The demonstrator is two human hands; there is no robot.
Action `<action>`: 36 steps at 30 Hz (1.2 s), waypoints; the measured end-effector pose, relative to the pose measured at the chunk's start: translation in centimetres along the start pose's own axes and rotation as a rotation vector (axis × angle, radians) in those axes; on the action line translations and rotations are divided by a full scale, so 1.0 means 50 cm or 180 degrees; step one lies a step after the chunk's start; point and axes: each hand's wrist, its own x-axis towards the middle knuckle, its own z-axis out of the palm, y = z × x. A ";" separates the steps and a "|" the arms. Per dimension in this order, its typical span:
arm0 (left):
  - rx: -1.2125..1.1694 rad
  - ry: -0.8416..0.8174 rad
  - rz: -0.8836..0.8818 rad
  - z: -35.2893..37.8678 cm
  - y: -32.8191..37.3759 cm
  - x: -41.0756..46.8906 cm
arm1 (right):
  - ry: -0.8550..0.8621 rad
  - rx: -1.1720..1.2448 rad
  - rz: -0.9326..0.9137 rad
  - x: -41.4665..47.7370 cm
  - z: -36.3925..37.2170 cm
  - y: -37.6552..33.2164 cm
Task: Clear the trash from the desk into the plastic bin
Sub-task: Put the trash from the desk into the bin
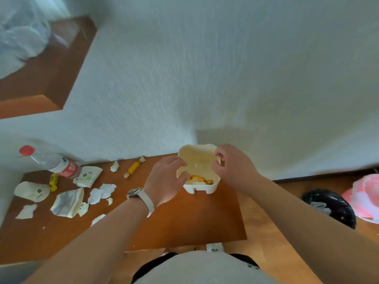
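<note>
**Both hands at the bin, trash spread to the left**

A cream square plastic bin (198, 160) is seen at the back of the brown wooden desk (184, 218), against the white textured wall (205, 78). Inside it, an orange wrapped candy (197, 178) and some pale scraps are visible at the near side. The left hand (164, 181), with a white-strapped watch (141, 196) on its wrist, is held at the bin's left rim, its fingers loosely curled and part open; nothing is seen in it. The right hand (231, 167) is placed at the right rim, fingers pinched together; whether the rim or a scrap is gripped cannot be told.

Left of the bin, a yellow wrapped candy (133, 168), torn white paper wrappers (68, 202), crumpled tissue (102, 192) and a clear plastic bottle with a red cap (51, 162) are scattered on the desk.
</note>
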 end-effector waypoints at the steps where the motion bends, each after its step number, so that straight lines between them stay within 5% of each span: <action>1: -0.0010 0.0083 -0.0049 -0.003 -0.005 -0.009 | 0.0028 -0.0132 -0.0196 0.005 0.001 -0.006; 7: 0.0528 0.0265 -0.0383 -0.025 -0.079 -0.092 | -0.0142 -0.0877 -0.1507 0.034 0.045 -0.096; 14: 0.0959 0.0111 -0.0907 -0.044 -0.202 -0.198 | -0.0529 -0.1072 -0.2182 0.033 0.166 -0.212; 26: 0.0561 -0.0233 -0.1579 -0.014 -0.453 -0.333 | -0.1050 -0.1674 -0.1384 0.090 0.378 -0.266; 36: 0.0518 -0.0714 -0.1212 0.048 -0.556 -0.388 | -0.1469 -0.2092 -0.0609 0.120 0.479 -0.223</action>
